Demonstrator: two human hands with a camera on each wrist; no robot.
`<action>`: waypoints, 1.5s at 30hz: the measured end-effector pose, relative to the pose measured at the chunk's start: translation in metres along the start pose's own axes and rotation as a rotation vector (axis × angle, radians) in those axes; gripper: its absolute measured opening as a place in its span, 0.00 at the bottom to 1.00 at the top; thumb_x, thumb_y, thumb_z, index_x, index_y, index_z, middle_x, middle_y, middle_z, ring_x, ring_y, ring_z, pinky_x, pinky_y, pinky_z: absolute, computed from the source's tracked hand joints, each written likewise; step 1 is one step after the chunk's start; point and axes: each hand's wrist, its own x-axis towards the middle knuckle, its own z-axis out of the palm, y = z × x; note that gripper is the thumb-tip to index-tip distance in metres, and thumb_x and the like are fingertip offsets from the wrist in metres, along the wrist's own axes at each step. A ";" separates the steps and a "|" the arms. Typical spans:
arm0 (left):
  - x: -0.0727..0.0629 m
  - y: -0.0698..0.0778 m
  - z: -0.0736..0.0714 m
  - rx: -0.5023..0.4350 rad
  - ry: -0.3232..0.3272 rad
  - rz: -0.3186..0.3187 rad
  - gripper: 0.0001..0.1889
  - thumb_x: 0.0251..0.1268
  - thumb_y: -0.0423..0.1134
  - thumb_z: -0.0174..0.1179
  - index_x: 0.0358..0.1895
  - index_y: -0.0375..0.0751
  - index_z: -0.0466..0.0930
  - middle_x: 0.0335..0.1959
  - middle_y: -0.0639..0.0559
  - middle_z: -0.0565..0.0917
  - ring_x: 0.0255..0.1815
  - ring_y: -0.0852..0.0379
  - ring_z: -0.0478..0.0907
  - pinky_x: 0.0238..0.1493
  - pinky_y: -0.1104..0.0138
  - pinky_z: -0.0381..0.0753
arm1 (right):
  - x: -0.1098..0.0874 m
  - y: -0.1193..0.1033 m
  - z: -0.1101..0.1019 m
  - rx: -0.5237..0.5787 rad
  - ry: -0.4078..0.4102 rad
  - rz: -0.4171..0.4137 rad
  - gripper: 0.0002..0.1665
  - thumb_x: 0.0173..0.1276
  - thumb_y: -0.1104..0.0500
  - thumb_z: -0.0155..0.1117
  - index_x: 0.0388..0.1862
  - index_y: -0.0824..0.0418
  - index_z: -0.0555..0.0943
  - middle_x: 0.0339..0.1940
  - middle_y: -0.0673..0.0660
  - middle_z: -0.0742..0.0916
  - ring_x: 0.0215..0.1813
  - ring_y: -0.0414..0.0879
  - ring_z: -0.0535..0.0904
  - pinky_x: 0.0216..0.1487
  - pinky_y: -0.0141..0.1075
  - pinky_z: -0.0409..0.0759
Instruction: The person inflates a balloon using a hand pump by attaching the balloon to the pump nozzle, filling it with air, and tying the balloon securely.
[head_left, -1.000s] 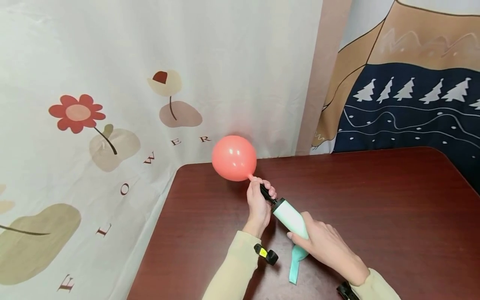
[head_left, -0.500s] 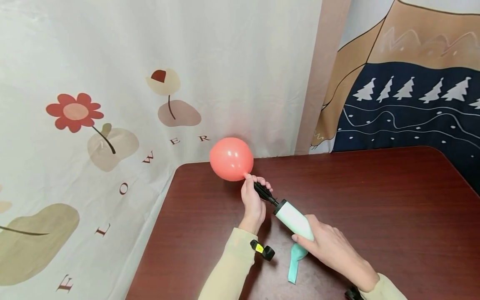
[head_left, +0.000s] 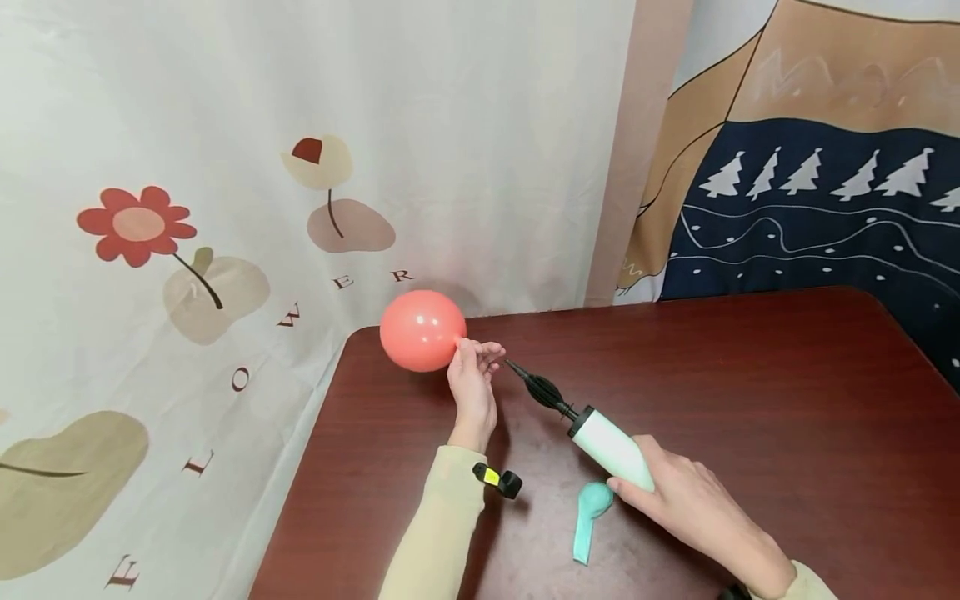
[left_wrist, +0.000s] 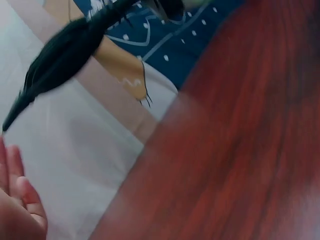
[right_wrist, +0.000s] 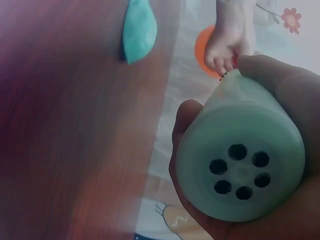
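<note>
Fingers of your left hand (head_left: 472, 387) pinching balloon (head_left: 422, 331) near far table edge (head_left: 570, 320), right hand (head_left: 697, 504) gripping pump (head_left: 611, 450), tabletop (head_left: 765, 392) stretching rightward

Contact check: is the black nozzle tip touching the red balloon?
Apart: the head view shows the left hand between the red balloon and the bare black nozzle tip.

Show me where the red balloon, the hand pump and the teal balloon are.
Red balloon (head_left: 422, 331): head view, middle of its inflated round body.
Hand pump (head_left: 612, 449): head view, on its pale barrel.
Teal balloon (head_left: 595, 502): head view, on its wide, rounded end.
</note>
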 end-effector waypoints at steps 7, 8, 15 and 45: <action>0.003 -0.002 -0.019 0.476 -0.200 0.059 0.19 0.85 0.41 0.49 0.33 0.37 0.81 0.37 0.49 0.90 0.43 0.57 0.86 0.47 0.58 0.79 | 0.002 0.019 -0.014 -0.051 0.050 0.035 0.36 0.66 0.38 0.73 0.60 0.62 0.77 0.37 0.54 0.84 0.30 0.43 0.74 0.27 0.39 0.70; 0.003 -0.001 -0.021 0.549 -0.229 0.087 0.19 0.85 0.42 0.50 0.33 0.36 0.82 0.36 0.47 0.90 0.43 0.56 0.86 0.48 0.56 0.80 | 0.002 0.024 -0.017 -0.063 0.057 0.046 0.37 0.65 0.38 0.73 0.60 0.62 0.77 0.40 0.55 0.85 0.31 0.44 0.75 0.27 0.40 0.70; -0.001 0.005 -0.029 0.915 -0.386 0.234 0.18 0.84 0.41 0.52 0.31 0.41 0.83 0.28 0.52 0.89 0.35 0.55 0.86 0.41 0.62 0.82 | 0.004 0.064 -0.043 -0.119 0.057 0.129 0.43 0.69 0.33 0.67 0.61 0.70 0.76 0.47 0.65 0.80 0.36 0.52 0.77 0.27 0.45 0.74; -0.015 0.020 -0.031 1.617 -0.670 0.554 0.18 0.79 0.45 0.57 0.25 0.52 0.71 0.19 0.63 0.71 0.27 0.54 0.79 0.43 0.53 0.76 | 0.007 0.148 -0.090 -0.343 0.023 0.370 0.50 0.67 0.42 0.70 0.60 0.85 0.63 0.37 0.76 0.77 0.34 0.65 0.73 0.33 0.57 0.68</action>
